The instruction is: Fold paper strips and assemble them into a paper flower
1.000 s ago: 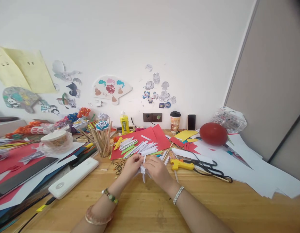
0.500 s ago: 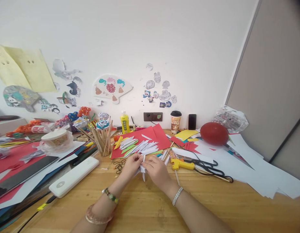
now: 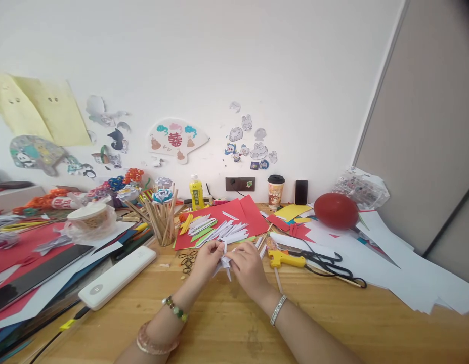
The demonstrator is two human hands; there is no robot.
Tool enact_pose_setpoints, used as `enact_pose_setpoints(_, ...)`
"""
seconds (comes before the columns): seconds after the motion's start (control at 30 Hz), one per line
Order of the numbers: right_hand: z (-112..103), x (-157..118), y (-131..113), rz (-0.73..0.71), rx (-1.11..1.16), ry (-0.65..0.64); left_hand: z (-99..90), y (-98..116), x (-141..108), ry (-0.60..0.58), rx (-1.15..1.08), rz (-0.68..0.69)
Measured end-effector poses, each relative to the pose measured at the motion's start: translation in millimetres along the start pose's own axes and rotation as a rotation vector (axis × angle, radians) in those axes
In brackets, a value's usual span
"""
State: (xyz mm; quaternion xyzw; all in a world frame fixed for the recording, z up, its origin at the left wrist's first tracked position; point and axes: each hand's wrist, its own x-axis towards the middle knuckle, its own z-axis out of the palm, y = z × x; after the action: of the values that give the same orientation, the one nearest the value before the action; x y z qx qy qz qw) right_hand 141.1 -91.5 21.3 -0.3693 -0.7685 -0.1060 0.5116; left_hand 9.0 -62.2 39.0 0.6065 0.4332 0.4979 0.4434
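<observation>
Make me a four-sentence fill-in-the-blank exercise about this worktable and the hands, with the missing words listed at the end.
1. The left hand and right hand hold folded paper coloured ____.
2. A silver bracelet sits on the person's ____ wrist.
3. Seen from the person's side, the black-lidded cup stands to the ____ of the upright phone.
4. The body of the glue gun is coloured ____.

Missing words: white; right; left; yellow.

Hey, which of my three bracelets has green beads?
The beaded bracelet nearest the left hand; further up that arm is a pinkish bangle, and beside the right hand, a silvery band.
</observation>
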Motion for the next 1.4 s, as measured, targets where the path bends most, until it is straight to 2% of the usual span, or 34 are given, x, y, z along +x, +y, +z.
enact_pose_setpoints(0.1,1,-1,1,-0.036,-0.051,-0.048,-1.3,-1,2,-0.01,0.06,-0.015)
enact_pose_setpoints(0.3,4,-2,4,-0.106,-0.164,-0.19,-5.6,-3,6,-0.104,0.18,-0.062)
enact_pose_setpoints(0.5,2,-2,4,-0.157,-0.09,-0.126,-5.9,0,3,-0.119,0.082,-0.129)
enact_pose_setpoints(0.63,0,-2,4,-0.189,-0.03,-0.091,-4.8,-1,4,-0.127,0.024,-0.122)
enact_pose_setpoints(0.83,3,-1,1,-0.054,-0.078,-0.119,-5.2,0,8,-0.044,0.213,0.012)
enact_pose_setpoints(0.93,-1,2,0,-0.046,-0.089,-0.172,-8.0,2,8,-0.019,0.269,0.008)
enact_pose_setpoints(1.1,-13,5,-1,-0.052,-0.01,-0.25,-12.9,2,9,0.096,0.266,0.033)
enact_pose_setpoints(1.23,-9,5,-1,-0.059,-0.005,-0.244,-10.7,-1,10,0.087,0.238,0.045)
enact_pose_setpoints(1.4,-4,4,1,0.052,0.079,-0.218,-7.8,2,8,0.06,0.27,0.093)
